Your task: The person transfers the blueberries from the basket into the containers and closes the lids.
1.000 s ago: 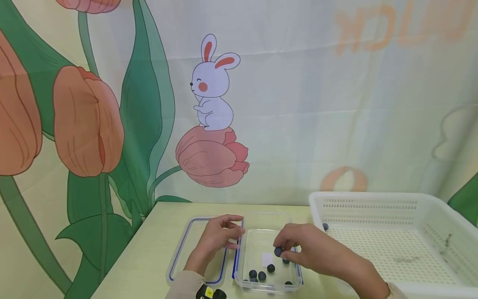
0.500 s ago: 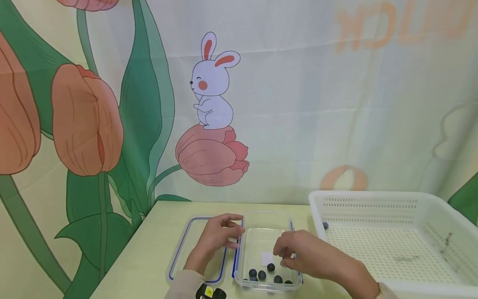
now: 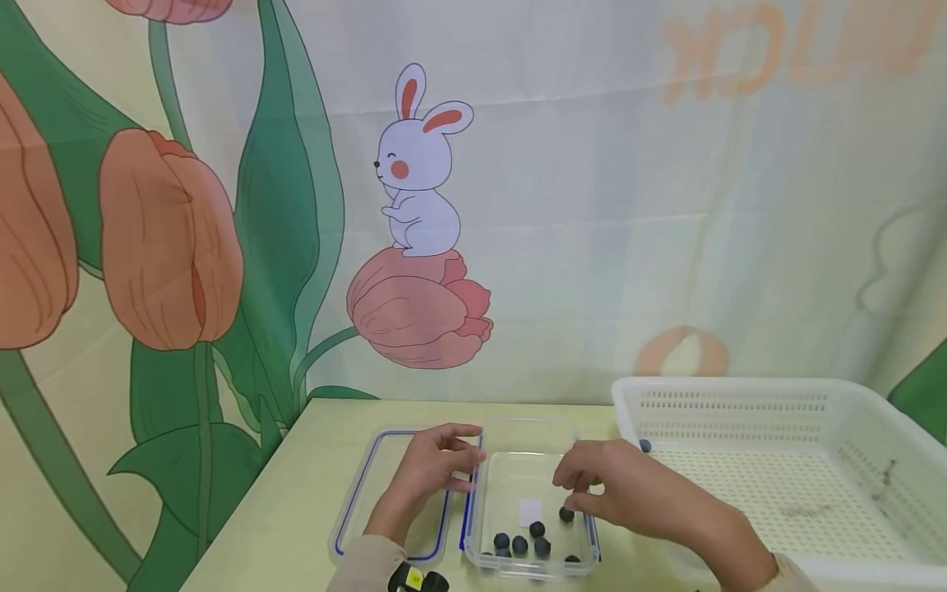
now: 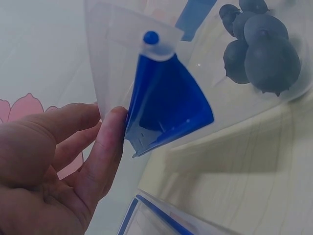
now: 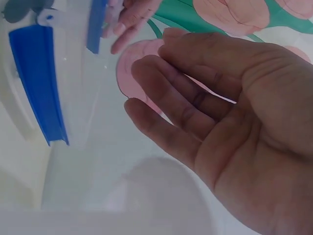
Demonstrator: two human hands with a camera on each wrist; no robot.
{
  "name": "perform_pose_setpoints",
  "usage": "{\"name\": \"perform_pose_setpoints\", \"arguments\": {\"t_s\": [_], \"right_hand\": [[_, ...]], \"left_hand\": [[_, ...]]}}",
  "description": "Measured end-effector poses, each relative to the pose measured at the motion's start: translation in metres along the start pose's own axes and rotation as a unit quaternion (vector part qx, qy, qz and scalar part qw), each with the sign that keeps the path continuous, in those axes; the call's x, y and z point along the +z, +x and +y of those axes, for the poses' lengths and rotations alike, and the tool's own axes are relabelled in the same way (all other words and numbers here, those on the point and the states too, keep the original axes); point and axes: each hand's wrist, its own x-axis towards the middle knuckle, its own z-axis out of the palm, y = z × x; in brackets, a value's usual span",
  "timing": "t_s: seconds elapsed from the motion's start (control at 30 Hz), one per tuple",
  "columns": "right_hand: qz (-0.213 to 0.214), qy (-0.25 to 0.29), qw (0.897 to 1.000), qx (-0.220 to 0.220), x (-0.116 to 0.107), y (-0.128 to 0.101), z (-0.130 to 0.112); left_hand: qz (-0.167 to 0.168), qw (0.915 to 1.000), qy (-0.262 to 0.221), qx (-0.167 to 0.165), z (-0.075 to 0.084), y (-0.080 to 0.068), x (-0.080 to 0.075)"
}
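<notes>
A clear plastic box [image 3: 510, 481] with blue side latches stands on the table. Several dark blueberries [image 3: 520, 545] lie in it, mostly toward its near end. My left hand [image 3: 429, 470] steadies the box's left side, fingers fairly straight; in the left wrist view a fingertip touches the blue latch [image 4: 168, 100]. Over the box's right edge hovers my right hand [image 3: 629, 493], its fingers loosely bent. The right wrist view shows nothing between those fingers [image 5: 161, 93]. Just below its thumb, a single blueberry [image 3: 566, 514] sits apart from the others, inside the box.
A clear lid [image 3: 353, 493] with a blue seal lies left of the box, partly under my left forearm. To the right stands a white perforated basket [image 3: 777, 493], a lone blueberry [image 3: 645, 446] at its left wall. A printed curtain [image 3: 577, 247] hangs behind the table.
My right hand has let go of a blueberry, which dropped into the box and rolled among the others near the front. The hand then shifted slightly right. The left hand stayed put.
</notes>
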Motion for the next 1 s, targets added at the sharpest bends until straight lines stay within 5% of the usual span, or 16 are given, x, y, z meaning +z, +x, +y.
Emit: {"name": "perform_pose_setpoints", "arguments": {"t_s": [0.4,0.7,1.0], "right_hand": [[0.072,-0.05,0.996,0.028,-0.047,-0.019,-0.004],[0.076,-0.072,0.991,0.079,-0.087,-0.03,0.005],[0.059,-0.04,0.993,0.098,-0.107,-0.03,0.035]], "left_hand": [[-0.016,0.9998,-0.014,0.004,0.001,0.002,0.002],[-0.016,0.9998,-0.012,0.01,0.0,0.002,0.0],[-0.006,1.0,0.001,0.0,0.0,0.0,0.0]]}}
